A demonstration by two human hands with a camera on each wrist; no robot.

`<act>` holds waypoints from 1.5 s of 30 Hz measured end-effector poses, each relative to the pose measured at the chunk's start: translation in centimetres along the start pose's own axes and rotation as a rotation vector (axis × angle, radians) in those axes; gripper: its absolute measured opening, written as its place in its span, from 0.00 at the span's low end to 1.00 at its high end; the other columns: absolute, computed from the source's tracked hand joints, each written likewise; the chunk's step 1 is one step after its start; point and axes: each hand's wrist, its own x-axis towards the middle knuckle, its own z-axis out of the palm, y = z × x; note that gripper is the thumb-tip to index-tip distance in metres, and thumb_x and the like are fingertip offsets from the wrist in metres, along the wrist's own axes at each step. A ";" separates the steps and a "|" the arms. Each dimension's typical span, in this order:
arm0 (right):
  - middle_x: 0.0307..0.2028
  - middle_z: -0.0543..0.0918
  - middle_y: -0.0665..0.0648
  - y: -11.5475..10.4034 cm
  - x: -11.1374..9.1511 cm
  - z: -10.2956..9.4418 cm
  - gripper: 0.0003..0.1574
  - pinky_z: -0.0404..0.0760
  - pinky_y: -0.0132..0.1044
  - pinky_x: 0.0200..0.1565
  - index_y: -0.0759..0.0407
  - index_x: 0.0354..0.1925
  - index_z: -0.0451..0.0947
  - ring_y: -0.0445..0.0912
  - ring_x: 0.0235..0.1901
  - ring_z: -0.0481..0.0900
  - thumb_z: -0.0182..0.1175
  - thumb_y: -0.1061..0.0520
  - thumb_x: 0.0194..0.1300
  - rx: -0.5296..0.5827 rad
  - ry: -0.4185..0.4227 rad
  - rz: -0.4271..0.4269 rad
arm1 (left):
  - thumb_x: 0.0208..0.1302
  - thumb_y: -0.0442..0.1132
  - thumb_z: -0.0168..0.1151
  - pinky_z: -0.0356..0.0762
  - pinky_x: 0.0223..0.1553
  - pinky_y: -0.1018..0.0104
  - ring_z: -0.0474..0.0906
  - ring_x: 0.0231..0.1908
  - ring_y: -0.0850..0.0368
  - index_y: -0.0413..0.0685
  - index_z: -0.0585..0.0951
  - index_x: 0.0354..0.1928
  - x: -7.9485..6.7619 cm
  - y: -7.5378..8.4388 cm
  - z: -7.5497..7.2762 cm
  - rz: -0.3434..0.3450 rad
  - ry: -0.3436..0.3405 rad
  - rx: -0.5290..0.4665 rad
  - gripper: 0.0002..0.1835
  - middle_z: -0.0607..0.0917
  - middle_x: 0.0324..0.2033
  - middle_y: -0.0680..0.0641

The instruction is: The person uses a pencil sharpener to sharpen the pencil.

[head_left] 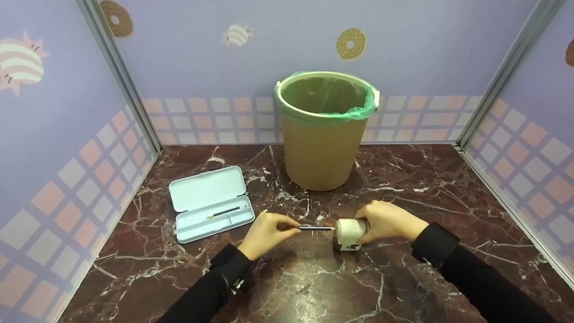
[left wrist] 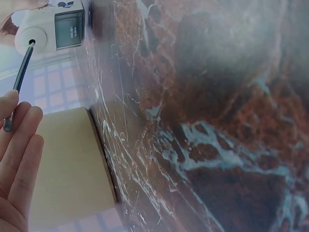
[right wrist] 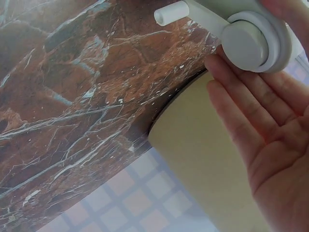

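Observation:
My left hand point(head_left: 267, 233) pinches a dark pencil point(head_left: 311, 228) between thumb and fingers, its sharpened end pointing right. That tip meets the round hole point(left wrist: 32, 42) in the face of a white crank pencil sharpener point(head_left: 350, 233); whether it is inside I cannot tell. My right hand point(head_left: 386, 220) grips the sharpener's body from the far side, with thumb and fingers on opposite sides. In the right wrist view the crank handle point(right wrist: 173, 13) sticks out from the sharpener's back, untouched by the fingers. A dark see-through shavings drawer point(left wrist: 70, 30) shows in the left wrist view.
An open light-blue pencil case point(head_left: 207, 183) lies to the left, with another pencil point(head_left: 226, 212) inside. Behind the hands stands a tan bin point(head_left: 323, 152) with a green liner point(head_left: 358, 113). Patterned panels point(head_left: 251, 63) enclose the dark marble-look tabletop point(head_left: 188, 282).

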 end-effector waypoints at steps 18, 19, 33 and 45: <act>0.27 0.88 0.48 -1.4 0.0 0.6 0.20 0.74 0.31 0.26 0.53 0.31 0.84 0.35 0.22 0.75 0.79 0.46 0.42 -0.038 0.015 -0.062 | 0.62 0.35 0.72 0.85 0.38 0.75 0.91 0.33 0.55 0.41 0.91 0.38 -0.1 -0.1 0.6 -0.007 -0.091 -0.081 0.06 0.93 0.35 0.45; 0.27 0.88 0.48 -1.4 0.0 0.7 0.20 0.75 0.31 0.26 0.52 0.31 0.84 0.35 0.22 0.75 0.79 0.46 0.42 -0.042 0.018 -0.066 | 0.62 0.35 0.72 0.85 0.39 0.75 0.91 0.33 0.55 0.41 0.91 0.38 -0.2 -0.2 0.5 -0.007 -0.094 -0.081 0.06 0.93 0.35 0.45; 0.30 0.90 0.50 -1.6 -0.1 1.5 0.19 0.77 0.32 0.28 0.53 0.33 0.85 0.37 0.24 0.79 0.78 0.48 0.43 -0.049 0.055 -0.093 | 0.60 0.35 0.73 0.84 0.38 0.76 0.91 0.33 0.54 0.42 0.91 0.37 0.1 -0.6 0.5 -0.017 -0.123 -0.101 0.05 0.93 0.34 0.45; 0.29 0.89 0.50 -2.5 0.6 1.7 0.21 0.77 0.30 0.28 0.55 0.35 0.85 0.37 0.23 0.77 0.78 0.48 0.43 -0.005 0.053 -0.095 | 0.60 0.35 0.73 0.82 0.34 0.78 0.90 0.31 0.56 0.43 0.92 0.36 0.4 0.1 1.5 0.011 -0.135 -0.065 0.05 0.93 0.34 0.46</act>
